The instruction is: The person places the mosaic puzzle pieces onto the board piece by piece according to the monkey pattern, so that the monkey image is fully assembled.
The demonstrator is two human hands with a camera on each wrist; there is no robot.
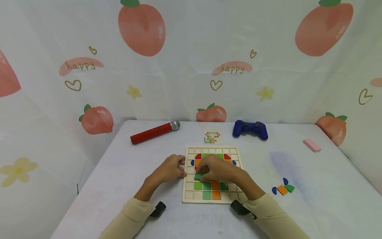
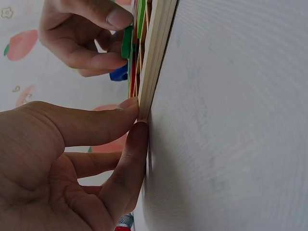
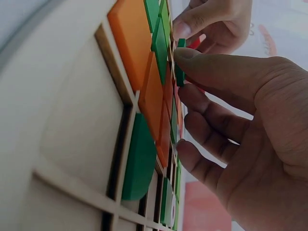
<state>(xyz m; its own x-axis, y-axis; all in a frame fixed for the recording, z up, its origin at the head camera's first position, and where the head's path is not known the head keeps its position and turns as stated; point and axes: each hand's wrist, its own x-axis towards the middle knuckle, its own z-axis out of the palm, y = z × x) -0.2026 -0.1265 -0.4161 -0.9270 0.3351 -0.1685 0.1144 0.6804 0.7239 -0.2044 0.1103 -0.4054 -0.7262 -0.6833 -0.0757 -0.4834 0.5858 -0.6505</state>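
Observation:
A wooden grid board (image 1: 189, 196) lies flat on the table, partly filled with red, orange, green and blue tiles. My left hand (image 1: 171, 168) pinches the board's left edge, its thumb on top and a finger against the side, as the left wrist view shows. Over the left-middle cells, my right hand (image 1: 219, 169) holds a green tile (image 3: 180, 72) between thumb and fingertip. That tile appears slightly above the grid in the left wrist view. Below it sit a light green square (image 1: 198, 186) and an orange square (image 1: 216, 195). The right hand hides several middle cells.
Right of the board lie a loose orange square (image 1: 282, 190), a green tile (image 1: 289, 188) and two blue half-circles (image 1: 285, 181). Behind the board are a pattern card (image 1: 213, 136), a red microphone (image 1: 153, 133) and a blue game controller (image 1: 250, 128). A pink block (image 1: 311, 145) lies far right.

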